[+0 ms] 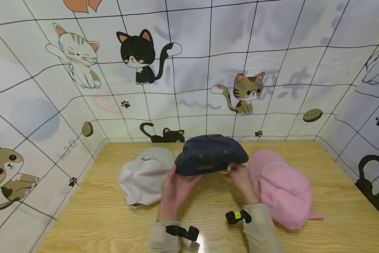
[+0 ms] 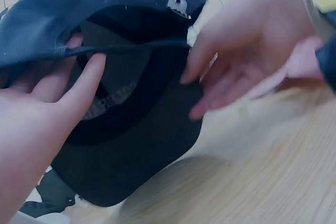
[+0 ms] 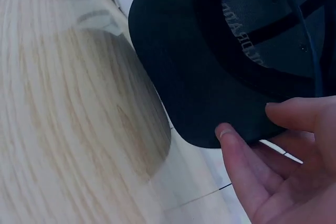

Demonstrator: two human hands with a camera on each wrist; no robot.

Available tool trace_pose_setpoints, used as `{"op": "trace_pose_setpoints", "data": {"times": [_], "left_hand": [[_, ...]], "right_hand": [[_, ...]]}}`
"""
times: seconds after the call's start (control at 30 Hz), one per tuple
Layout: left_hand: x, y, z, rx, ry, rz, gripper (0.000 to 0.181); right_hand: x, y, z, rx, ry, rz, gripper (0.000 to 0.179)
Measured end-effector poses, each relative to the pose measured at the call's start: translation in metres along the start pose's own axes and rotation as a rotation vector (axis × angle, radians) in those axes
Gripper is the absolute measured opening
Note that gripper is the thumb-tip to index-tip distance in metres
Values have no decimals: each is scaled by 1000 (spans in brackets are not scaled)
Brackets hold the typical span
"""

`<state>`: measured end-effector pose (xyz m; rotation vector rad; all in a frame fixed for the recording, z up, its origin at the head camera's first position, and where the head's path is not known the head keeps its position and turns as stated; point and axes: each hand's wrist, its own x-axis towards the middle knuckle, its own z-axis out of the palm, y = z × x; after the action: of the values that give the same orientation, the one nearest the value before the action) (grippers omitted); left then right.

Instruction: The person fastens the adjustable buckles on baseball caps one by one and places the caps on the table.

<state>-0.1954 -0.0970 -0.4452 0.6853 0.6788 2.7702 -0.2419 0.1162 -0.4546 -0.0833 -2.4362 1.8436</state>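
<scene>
A dark navy baseball cap (image 1: 213, 154) is held up above the table, its back strap towards me. My left hand (image 1: 178, 189) grips it at the left. In the left wrist view, the thumb and fingers of the left hand (image 2: 47, 98) close round the strap. My right hand (image 1: 241, 177) is at the right end of the strap, beside a small metal buckle (image 2: 178, 4). The right wrist view has the thumb and fingers of this right hand (image 3: 286, 156) curled at the brim's edge; the exact contact is partly hidden. Pale lettering shows inside the crown.
A light grey cap (image 1: 146, 179) lies left of the hands on the wooden table (image 1: 91, 218). To the right lies a pink cap (image 1: 285, 193), close to my right forearm. A cat-patterned wall covering (image 1: 192, 77) encloses the table's back and sides.
</scene>
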Motion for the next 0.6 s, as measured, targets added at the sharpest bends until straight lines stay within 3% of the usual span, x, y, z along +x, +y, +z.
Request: {"op": "trace_pose_setpoints", "data": {"times": [0.27, 0.47, 0.6], "left_hand": [[2, 0, 3, -96, 65, -11, 49], [3, 1, 5, -131, 79, 10, 50], [4, 1, 5, -123, 78, 13, 50]], "right_hand": [[-1, 6, -3, 131, -39, 67, 28], [1, 26, -5, 322, -220, 9, 37], [-3, 19, -8, 417, -306, -23, 37]]}}
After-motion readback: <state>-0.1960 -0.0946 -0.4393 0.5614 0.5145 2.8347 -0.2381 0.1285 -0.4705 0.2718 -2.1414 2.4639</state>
